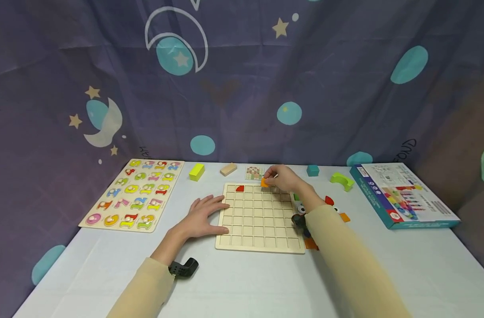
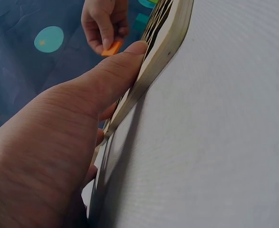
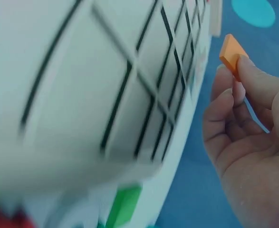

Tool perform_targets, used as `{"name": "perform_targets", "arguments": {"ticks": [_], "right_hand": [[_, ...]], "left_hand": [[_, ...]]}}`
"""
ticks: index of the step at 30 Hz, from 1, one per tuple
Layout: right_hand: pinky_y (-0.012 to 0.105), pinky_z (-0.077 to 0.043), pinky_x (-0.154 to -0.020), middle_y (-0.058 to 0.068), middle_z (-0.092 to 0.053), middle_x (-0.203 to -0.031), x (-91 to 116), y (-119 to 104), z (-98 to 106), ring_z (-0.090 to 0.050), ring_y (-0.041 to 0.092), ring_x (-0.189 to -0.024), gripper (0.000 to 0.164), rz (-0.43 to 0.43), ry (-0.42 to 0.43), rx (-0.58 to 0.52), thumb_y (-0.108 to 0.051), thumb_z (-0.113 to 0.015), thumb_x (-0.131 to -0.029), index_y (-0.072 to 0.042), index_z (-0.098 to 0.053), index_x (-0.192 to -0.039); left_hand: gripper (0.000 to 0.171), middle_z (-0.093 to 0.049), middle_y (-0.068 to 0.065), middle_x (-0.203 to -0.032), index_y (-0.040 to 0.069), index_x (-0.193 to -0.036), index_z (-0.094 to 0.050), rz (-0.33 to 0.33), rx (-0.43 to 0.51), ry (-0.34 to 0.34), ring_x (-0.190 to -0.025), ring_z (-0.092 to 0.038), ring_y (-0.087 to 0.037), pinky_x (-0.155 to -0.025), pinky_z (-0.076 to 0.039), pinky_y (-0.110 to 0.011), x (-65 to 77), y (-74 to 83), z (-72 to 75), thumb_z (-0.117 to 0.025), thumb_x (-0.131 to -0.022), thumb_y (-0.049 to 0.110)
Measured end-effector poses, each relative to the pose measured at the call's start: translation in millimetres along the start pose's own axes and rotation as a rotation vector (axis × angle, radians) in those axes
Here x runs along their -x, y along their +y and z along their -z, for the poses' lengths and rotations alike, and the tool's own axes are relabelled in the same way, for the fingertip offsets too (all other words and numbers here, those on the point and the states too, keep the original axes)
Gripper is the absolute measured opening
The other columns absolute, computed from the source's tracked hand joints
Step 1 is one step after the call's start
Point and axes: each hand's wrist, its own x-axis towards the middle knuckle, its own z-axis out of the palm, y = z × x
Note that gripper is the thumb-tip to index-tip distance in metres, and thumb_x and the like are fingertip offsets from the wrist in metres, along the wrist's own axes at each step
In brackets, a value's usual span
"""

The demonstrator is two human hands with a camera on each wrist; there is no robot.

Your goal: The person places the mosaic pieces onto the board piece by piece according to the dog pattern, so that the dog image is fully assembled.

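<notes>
A wooden grid board (image 1: 262,218) lies on the white table. One red quarter-round tile (image 1: 240,188) sits in a cell of its far row, left of the middle. My right hand (image 1: 283,177) pinches a small orange tile (image 3: 233,53) between thumb and fingers, above the board's far edge. In the left wrist view the same orange tile (image 2: 111,48) shows beyond the board. At the board's left edge my left hand (image 1: 202,217) rests with its fingers spread. Its thumb (image 2: 118,66) lies against the edge of the wood.
Behind the board lie a picture card (image 1: 254,172), a wooden block (image 1: 228,169), a yellow-green block (image 1: 197,172) and a teal block (image 1: 312,170). A number puzzle (image 1: 132,196) lies left, a boxed toy (image 1: 406,194) right. Loose pieces, including an orange one (image 1: 345,217), lie beside the right forearm.
</notes>
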Motion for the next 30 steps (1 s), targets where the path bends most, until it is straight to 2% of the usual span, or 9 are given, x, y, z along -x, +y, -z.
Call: {"name": "perform_targets", "arguments": {"ticks": [5, 12, 18, 30], "right_hand": [[0.031, -0.049, -0.066, 0.01, -0.061, -0.095, -12.1, -11.8, -19.1, -0.058, 0.024, -0.079, 0.008, 0.009, -0.028, -0.02, -0.006, -0.064, -0.099, 0.0, -0.064, -0.103], [0.03, -0.044, -0.07, 0.007, -0.06, -0.091, -21.2, -22.7, -35.0, -0.052, 0.019, -0.079, 0.005, 0.033, -0.04, 0.036, -0.004, -0.065, -0.098, 0.001, -0.064, -0.1], [0.031, -0.044, -0.072, 0.005, -0.061, -0.089, -24.2, -22.9, -40.1, -0.052, 0.018, -0.078, 0.005, 0.036, -0.049, 0.133, -0.006, -0.064, -0.099, -0.001, -0.065, -0.099], [0.034, -0.048, -0.078, 0.005, -0.065, -0.091, -28.7, -23.4, -42.5, -0.056, 0.019, -0.083, 0.004, 0.045, -0.045, 0.189, -0.007, -0.065, -0.099, -0.004, -0.068, -0.1]], "left_hand": [[0.075, -0.035, -0.003, -0.161, 0.023, -0.144, -0.058, -0.002, -0.003, -0.007, -0.15, -0.018, -0.035, -0.117, -0.003, -0.063, 1.9, 0.8, 0.7, -0.077, -0.08, 0.058], [0.074, -0.035, -0.005, -0.161, 0.022, -0.144, -0.058, -0.019, -0.005, -0.009, -0.15, -0.019, -0.037, -0.116, -0.004, -0.064, 2.2, 2.5, 0.1, -0.076, -0.081, 0.058], [0.074, -0.035, -0.004, -0.161, 0.022, -0.145, -0.057, -0.02, -0.004, -0.012, -0.15, -0.019, -0.037, -0.117, -0.004, -0.064, 1.6, 4.0, -1.0, -0.076, -0.082, 0.057], [0.074, -0.035, -0.005, -0.161, 0.022, -0.144, -0.058, -0.013, -0.009, -0.006, -0.15, -0.02, -0.037, -0.116, -0.005, -0.065, -0.2, 3.0, 2.6, -0.077, -0.081, 0.056]]}}
